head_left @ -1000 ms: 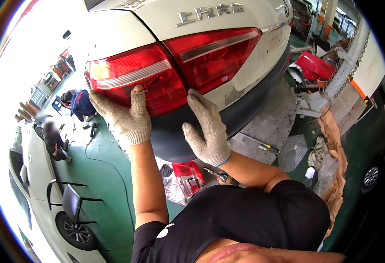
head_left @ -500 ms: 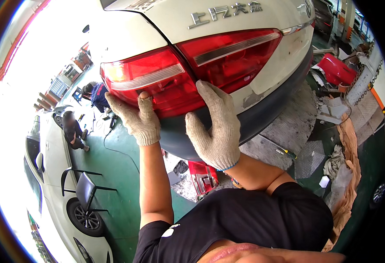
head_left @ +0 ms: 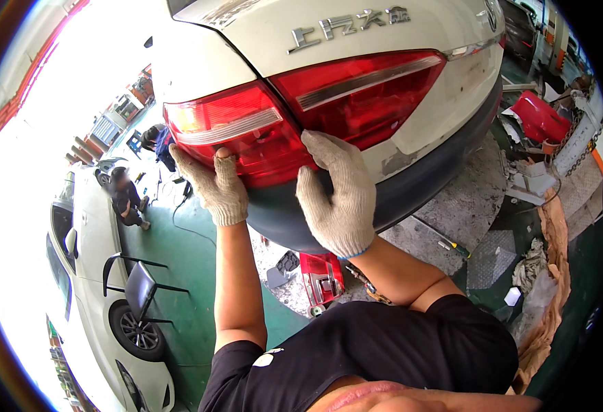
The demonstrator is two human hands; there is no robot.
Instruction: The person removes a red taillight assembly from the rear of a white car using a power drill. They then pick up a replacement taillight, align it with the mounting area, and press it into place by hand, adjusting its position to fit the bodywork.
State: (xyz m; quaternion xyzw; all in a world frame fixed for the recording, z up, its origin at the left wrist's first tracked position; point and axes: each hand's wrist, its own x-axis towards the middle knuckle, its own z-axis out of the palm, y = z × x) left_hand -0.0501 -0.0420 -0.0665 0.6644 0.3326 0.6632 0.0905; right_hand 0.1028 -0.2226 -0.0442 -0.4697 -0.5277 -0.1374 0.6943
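Note:
A red outer tail light (head_left: pixel 236 127) with a pale stripe sits in the rear corner of a cream-white car. My left hand (head_left: pixel 219 192), in a knitted glove, rests against its lower outer edge; the bare thumb tip presses the red lens. My gloved right hand (head_left: pixel 342 196) lies at the light's lower inner corner, fingertips near the seam, thumb pointing up below the lens. Both hands have their fingers spread and grasp nothing. Across the seam is the inner tail light (head_left: pixel 384 86) on the trunk lid. Below runs the dark bumper (head_left: pixel 418 192).
On the floor beneath lies a loose red tail light (head_left: pixel 320 275). To the right are a screwdriver (head_left: pixel 454 246), bubble wrap (head_left: pixel 490 259), brown paper (head_left: pixel 555 247) and a red body panel (head_left: pixel 540 117). A chair (head_left: pixel 140 288), another white car (head_left: pixel 95 275) and two people are at left.
The view has shifted slightly, so the car and floor items appear a little further right. Both hands stay at the outer tail light, with the right thumb a little higher.

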